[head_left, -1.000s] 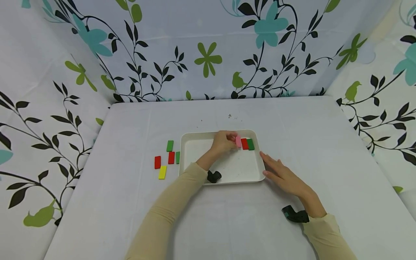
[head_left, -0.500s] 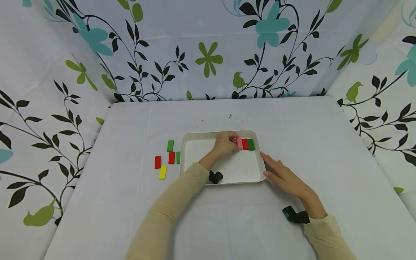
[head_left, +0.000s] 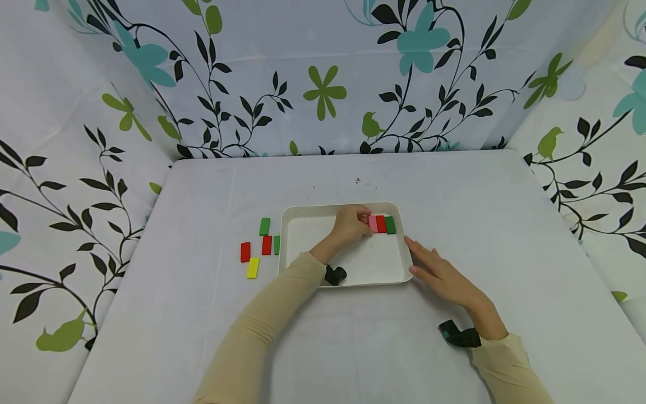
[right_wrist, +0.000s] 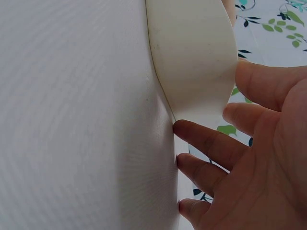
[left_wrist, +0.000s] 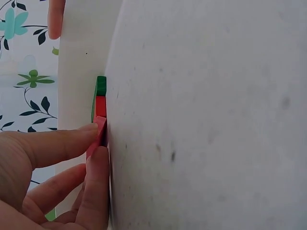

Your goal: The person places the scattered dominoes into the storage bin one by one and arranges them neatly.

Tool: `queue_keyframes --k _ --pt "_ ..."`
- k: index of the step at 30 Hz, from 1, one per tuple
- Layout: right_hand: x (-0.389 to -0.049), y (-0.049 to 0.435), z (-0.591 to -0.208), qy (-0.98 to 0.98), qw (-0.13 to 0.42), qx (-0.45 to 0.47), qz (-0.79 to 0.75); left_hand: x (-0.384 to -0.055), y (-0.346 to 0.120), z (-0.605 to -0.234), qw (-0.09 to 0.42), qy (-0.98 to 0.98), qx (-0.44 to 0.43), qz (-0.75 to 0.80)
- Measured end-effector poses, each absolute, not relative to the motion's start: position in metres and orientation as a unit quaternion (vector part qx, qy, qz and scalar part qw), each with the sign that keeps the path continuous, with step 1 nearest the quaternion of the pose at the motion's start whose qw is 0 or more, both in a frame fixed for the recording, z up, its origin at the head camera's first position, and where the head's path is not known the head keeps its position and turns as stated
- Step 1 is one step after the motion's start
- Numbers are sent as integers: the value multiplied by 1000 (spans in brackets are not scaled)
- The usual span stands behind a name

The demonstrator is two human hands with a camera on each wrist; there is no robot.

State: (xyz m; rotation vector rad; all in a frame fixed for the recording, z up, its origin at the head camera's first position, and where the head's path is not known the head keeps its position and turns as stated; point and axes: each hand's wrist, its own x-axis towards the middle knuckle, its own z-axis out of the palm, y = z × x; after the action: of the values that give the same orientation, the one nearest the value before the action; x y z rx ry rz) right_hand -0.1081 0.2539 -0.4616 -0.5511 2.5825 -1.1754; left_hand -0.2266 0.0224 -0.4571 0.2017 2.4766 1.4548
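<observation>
Pink block in the right part of the white tray, toward the far wall. Left hand on it: thumb and fingers pinching, gap narrow, block between. In the left-wrist view it sits at a slight slant.

To its right, a red block, then a green block; the three make a short side-by-side row. Whether pink and red fully touch, cannot tell.

Right hand at the tray's right end, outside; fingers extended and spread, tips against the outer wall, gripping nothing.

Left of the tray, on the white-covered counter, five loose blocks: an upper green one; a second green one just beside the tray's left wall; a red one next to that; another red farther left; a yellow one nearest the person.

Beige sleeves on both arms; black device at the right wrist. Behind the counter, leaf-and-flower patterned cloth.
</observation>
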Motion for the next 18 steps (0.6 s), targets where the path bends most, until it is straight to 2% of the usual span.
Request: queue_keyframes --k 18 --pt "-109 254 -462 886 118 -195 -403 -227 22 -457 129 860 79 487"
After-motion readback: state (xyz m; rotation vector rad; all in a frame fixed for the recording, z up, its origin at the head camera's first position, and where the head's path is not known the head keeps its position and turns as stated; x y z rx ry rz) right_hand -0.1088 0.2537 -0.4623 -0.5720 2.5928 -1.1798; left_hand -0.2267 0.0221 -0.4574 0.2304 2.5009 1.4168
